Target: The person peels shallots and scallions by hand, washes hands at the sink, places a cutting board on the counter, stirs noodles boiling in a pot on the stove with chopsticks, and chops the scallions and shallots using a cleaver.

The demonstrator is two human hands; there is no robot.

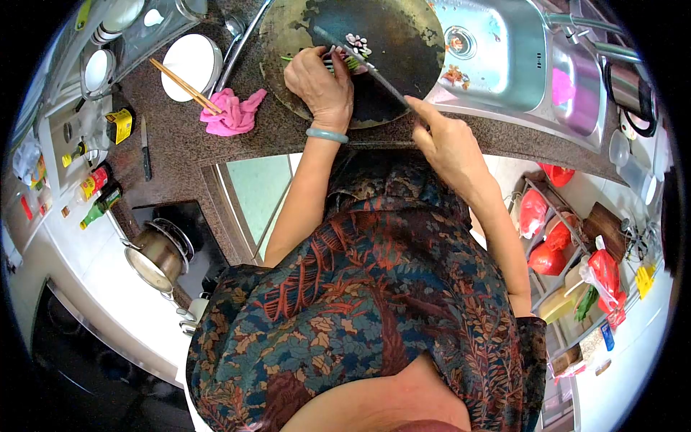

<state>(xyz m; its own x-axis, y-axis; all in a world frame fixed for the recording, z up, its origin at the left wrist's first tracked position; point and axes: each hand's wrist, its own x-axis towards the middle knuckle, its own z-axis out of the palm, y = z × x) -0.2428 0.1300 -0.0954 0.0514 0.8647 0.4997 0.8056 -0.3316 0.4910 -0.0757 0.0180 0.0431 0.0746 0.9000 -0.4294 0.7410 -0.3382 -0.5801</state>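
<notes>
A round, dark, worn cutting board (389, 108) lies on the counter. On it, my left hand (322, 83), with a pale bangle at the wrist, has its fingers curled over a small bunch of green and purplish stalks (351, 63). My right hand (448, 144) grips a knife (389, 86) by its handle; the blade points up and left, beside the stalks and close to my left fingertips. Small pale and purple chopped pieces (358, 45) lie just beyond the blade. My left fingertips are partly hidden.
Right of the board is a steel sink (504, 50) with scraps near its drain. To the left are a white bowl (193, 66), chopsticks (176, 79), a pink cloth (234, 114) and a small knife (146, 155). A pot (155, 259) stands at the lower left.
</notes>
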